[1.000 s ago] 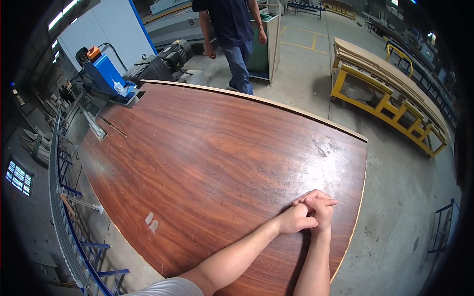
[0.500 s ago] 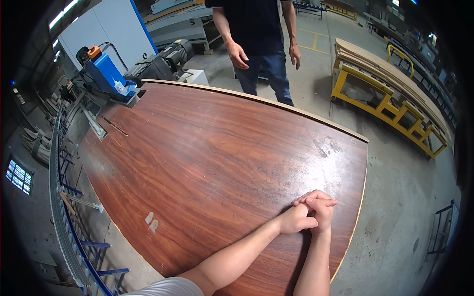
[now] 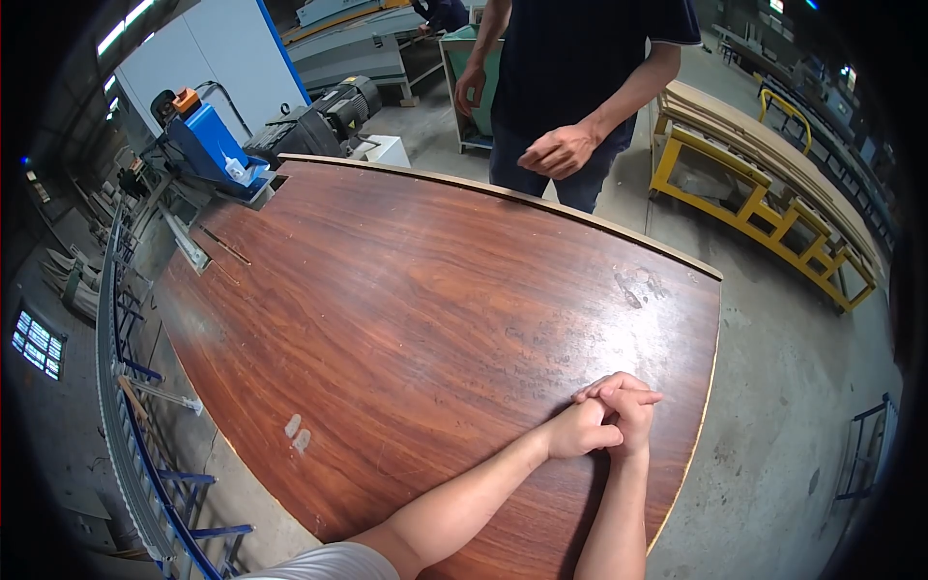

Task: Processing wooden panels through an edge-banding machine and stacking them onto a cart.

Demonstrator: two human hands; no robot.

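Both of my hands are clasped together above the near right part of a table with a reddish-brown wood-grain top (image 3: 387,319). My left hand (image 3: 578,429) is closed, its fingers locked with those of my right hand (image 3: 634,418). The right hand is closed around the left in turn, and one of its fingers points out to the right. No tool or workpiece shows in either hand. My forearms rest on or just over the tabletop; the exact contact cannot be made out.
Across the table stands a person in dark clothes (image 3: 580,87). A yellow cart (image 3: 754,193) bearing long boards is at the right. A blue machine part (image 3: 208,140) and a dark motor (image 3: 348,106) stand at the far left. A roller conveyor (image 3: 116,387) runs along the left side.
The person across the table has moved to the right and closer, one arm now bent in front. A green-sided bin and another person show behind. My clasped hands have stayed put.
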